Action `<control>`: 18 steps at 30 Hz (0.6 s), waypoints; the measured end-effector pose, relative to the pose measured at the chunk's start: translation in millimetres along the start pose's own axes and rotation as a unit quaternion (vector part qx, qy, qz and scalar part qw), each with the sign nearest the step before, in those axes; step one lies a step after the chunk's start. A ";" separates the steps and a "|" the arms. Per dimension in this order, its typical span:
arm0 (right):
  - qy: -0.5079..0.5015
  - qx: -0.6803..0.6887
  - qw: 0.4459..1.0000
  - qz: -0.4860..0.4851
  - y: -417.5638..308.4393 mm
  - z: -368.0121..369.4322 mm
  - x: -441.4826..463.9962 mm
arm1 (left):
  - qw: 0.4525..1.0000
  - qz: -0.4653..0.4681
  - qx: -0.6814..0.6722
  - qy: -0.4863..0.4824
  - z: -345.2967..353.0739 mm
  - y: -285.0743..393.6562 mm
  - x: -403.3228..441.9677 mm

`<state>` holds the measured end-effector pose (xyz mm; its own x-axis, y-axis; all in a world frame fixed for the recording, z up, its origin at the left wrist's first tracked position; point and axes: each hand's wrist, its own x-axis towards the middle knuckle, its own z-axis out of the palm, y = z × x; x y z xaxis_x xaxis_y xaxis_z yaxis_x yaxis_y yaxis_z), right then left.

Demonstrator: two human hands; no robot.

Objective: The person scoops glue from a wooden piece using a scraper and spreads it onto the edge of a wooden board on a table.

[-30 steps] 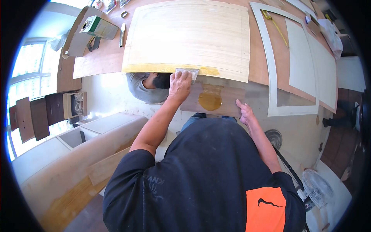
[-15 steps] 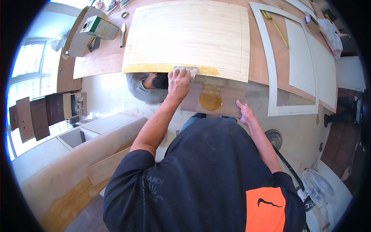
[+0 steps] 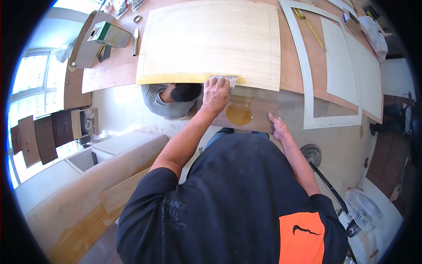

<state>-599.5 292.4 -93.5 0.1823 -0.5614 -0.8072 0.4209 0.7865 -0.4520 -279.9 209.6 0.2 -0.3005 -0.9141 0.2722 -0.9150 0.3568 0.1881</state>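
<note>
A pale wooden panel [image 3: 211, 39] lies on the table, with a band of yellow glue [image 3: 176, 78] along its near edge. My left hand [image 3: 216, 94] is closed on a flat scraper [image 3: 231, 80], pressed to that edge at the right part of the band. Below the panel edge, my right hand [image 3: 279, 126] grips the right end of a brown board [image 3: 263, 110], thumb on top. A round pool of yellow glue [image 3: 238, 113] sits on the board, close to my left forearm.
Another person [image 3: 169, 99] in grey is low beside the table, left of my left hand. A metal can [image 3: 110, 34] and a knife [image 3: 135, 42] lie at the back left. White frame [image 3: 308, 88] and tape measure [image 3: 311, 28] are at right; a fan [image 3: 364, 210] stands lower right.
My left hand and the scraper have moved right along the panel's near edge. The view has shifted slightly. My right hand still grips the board.
</note>
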 end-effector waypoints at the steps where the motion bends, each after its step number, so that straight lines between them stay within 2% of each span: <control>1: 0.021 -0.003 1.000 -0.004 1.8 0.9 1.9 | 1.000 0.003 0.009 0.001 8.8 -3.0 2.9; 2: 0.042 -0.005 0.999 -0.007 3.2 0.5 3.0 | 1.000 0.007 0.016 0.001 15.7 -3.2 3.1; 6: -0.001 -0.008 1.000 -0.011 -2.7 1.7 -3.4 | 0.997 0.055 0.002 -0.048 14.3 13.1 -12.1; 7: -0.002 -0.008 1.000 -0.006 -2.8 0.0 -2.6 | 0.997 0.067 -0.007 -0.031 12.1 15.0 -13.6; 10: 0.004 -0.007 1.000 -0.010 -1.1 -2.7 -3.0 | 0.997 0.043 -0.021 -0.056 9.7 16.7 -5.3; 18: 0.003 -0.009 1.000 -0.010 1.5 -5.9 -3.0 | 0.996 0.077 -0.011 -0.044 22.7 33.4 -11.2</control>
<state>-604.6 296.8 -94.1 0.1675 -0.5758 -0.8003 0.4089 0.7792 -0.4751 -313.2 227.4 -18.0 -0.4594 -0.8616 0.2157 -0.8508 0.4966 0.1716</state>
